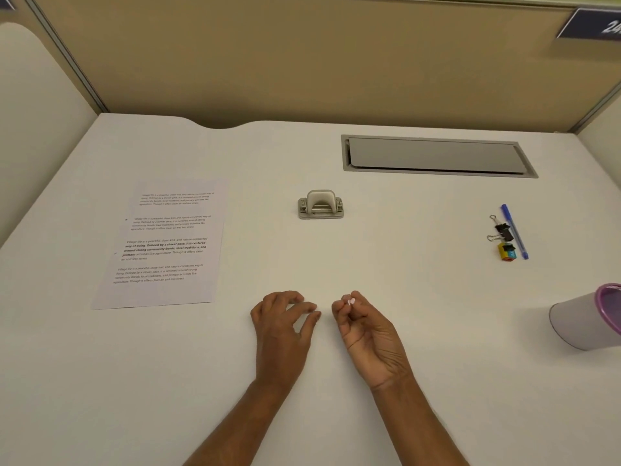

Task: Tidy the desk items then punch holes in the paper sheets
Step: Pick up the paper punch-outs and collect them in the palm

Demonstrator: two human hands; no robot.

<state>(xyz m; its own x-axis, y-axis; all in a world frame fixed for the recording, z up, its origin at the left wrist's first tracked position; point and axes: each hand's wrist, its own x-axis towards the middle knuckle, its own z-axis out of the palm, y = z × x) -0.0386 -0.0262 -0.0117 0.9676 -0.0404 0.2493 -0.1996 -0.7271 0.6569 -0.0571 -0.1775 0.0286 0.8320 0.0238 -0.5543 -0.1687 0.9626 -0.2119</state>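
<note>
Both grips empty; hole punch [321, 204] well beyond.

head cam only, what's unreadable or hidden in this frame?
- Right hand: fingers curled around something small and pale; too small to identify.
- Cup, head view: cut off by the right edge, its inside unseen.
- Paper sheets: print too small to read fully; sheet count unclear, seen flat from above.
- Blue sign: blurred, cropped by the frame corner.
- Small coloured item below the binder clips: too small to identify.

Grey cable hatch [437, 156] closed; tan partition [302, 55] behind.
</note>
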